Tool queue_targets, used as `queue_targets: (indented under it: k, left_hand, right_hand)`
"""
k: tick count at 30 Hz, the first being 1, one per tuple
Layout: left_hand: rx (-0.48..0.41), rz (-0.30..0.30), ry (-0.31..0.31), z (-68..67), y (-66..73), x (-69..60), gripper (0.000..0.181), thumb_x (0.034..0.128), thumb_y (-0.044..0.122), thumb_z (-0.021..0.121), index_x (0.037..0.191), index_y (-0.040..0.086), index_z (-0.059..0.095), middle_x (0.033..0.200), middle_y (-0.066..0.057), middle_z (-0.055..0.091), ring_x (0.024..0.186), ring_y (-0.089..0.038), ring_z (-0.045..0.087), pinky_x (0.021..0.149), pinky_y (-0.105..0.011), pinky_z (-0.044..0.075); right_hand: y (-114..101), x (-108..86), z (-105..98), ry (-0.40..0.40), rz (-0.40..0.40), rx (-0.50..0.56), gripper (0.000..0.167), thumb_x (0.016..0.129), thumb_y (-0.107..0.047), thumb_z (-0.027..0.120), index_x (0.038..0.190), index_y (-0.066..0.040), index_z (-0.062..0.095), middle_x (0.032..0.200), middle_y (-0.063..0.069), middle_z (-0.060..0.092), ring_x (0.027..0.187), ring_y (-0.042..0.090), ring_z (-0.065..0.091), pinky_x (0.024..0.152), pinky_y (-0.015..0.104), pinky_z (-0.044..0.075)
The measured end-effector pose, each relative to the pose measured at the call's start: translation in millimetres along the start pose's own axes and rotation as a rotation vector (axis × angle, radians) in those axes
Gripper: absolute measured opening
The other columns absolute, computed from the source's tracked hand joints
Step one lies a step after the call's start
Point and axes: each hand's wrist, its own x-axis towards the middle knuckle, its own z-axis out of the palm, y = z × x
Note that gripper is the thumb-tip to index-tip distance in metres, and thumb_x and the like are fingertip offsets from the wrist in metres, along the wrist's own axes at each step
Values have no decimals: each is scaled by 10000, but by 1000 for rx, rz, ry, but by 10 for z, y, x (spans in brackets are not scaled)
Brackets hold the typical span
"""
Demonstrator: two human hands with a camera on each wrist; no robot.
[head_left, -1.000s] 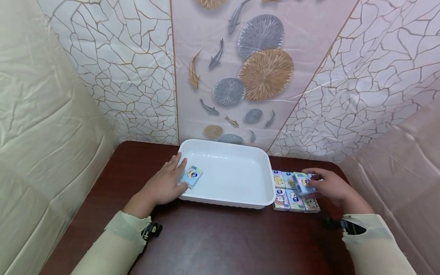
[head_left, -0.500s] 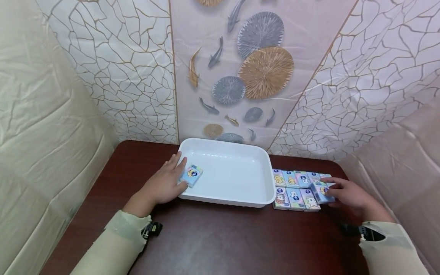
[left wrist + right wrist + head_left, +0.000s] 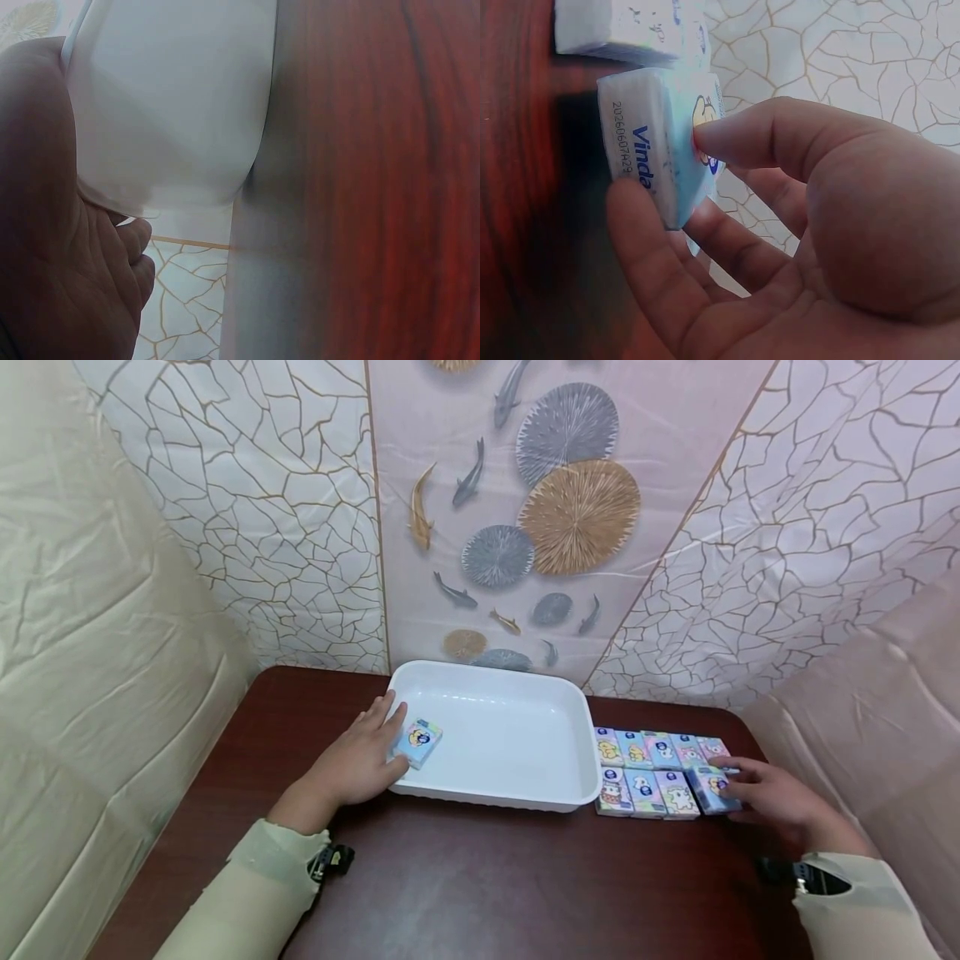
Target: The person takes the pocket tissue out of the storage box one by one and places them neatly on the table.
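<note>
In the head view, my left hand [image 3: 357, 766] rests at the near left corner of a white plastic tray [image 3: 491, 797], its thumb and index finger reaching over the rim. The left wrist view shows the outer wall [image 3: 172, 112] of that tray beside the palm. One blue tissue pack [image 3: 419, 742] lies inside the tray near this hand. To the tray's right, my right hand [image 3: 780, 797] pinches another blue tissue pack [image 3: 711, 790], marked Vinda, between thumb and fingers. It sits at the right end of the front row, slightly tilted in the right wrist view.
Two rows of tissue packs [image 3: 643, 772] lie side by side against the tray's right side on the dark red-brown table [image 3: 480, 877]. A patterned cloth [image 3: 480, 527] hangs behind the table, with beige padded cloth [image 3: 885, 710] on both sides.
My right hand has carried its tissue pack rightward and lowered it from above the rows to the front row's right end. The left hand stays at the tray corner.
</note>
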Motion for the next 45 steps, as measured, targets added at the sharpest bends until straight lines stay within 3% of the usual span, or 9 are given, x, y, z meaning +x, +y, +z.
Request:
queue_targets:
  k: [8, 14, 22, 30, 36, 41, 45]
  left_hand:
    - [2, -1, 3, 1, -9, 5, 890, 1047, 405, 582, 1787, 50, 235, 1910, -158, 62, 1767, -426, 132, 1416, -616, 222]
    - [-3, -1, 0, 8, -17, 11, 886, 1050, 405, 578, 1790, 61, 232, 1913, -147, 55, 1772, -407, 113, 1418, -612, 218]
    - [4, 0, 6, 18, -21, 18, 887, 1050, 411, 575, 1792, 69, 230, 1914, -137, 52, 1772, -405, 121, 1418, -609, 221]
    - [7, 7, 14, 26, -23, 13, 887, 1042, 402, 576, 1786, 52, 245, 1909, -164, 76, 1762, -432, 151, 1412, -617, 233]
    - [-9, 15, 7, 9, -10, 3, 897, 1037, 410, 581, 1786, 50, 242, 1910, -157, 63, 1771, -405, 121, 1417, -603, 226]
    - [-10, 20, 10, 5, -6, -1, 893, 1037, 415, 579, 1783, 48, 254, 1909, -161, 75, 1770, -402, 124, 1416, -602, 232]
    - [-9, 19, 10, 2, -8, -4, 890, 1038, 414, 580, 1783, 50, 255, 1909, -158, 73, 1770, -401, 125, 1416, -602, 231]
  right_hand:
    - [24, 45, 76, 9, 41, 30, 616, 1145, -124, 610, 1694, 47, 387, 1432, 278, 601, 1109, 230, 693, 930, 409, 685]
    - [28, 56, 143, 28, 54, 30, 652, 1143, -125, 620, 1716, 36, 356, 1453, 302, 586, 1097, 241, 705, 925, 413, 690]
    - [31, 32, 168, 44, 33, -10, 671, 1139, -135, 644, 1715, 33, 344, 1281, 229, 580, 1073, 256, 691, 916, 414, 700]
    - [10, 34, 197, 89, -12, -187, 639, 1127, -172, 660, 1680, 29, 411, 1349, 347, 585, 1035, 274, 696, 829, 410, 700]
    - [-31, 7, 226, 139, -34, -300, 641, 1121, -256, 677, 1641, 46, 454, 1338, 365, 608, 1032, 308, 675, 792, 404, 654]
    - [-167, -39, 276, 241, -58, -434, 625, 1112, -339, 684, 1584, 35, 518, 1307, 355, 659, 1018, 352, 658, 743, 352, 542]
    - [-370, -88, 376, 291, -90, -472, 599, 1122, -384, 663, 1566, 2, 548, 1354, 357, 663, 1091, 424, 672, 741, 338, 537]
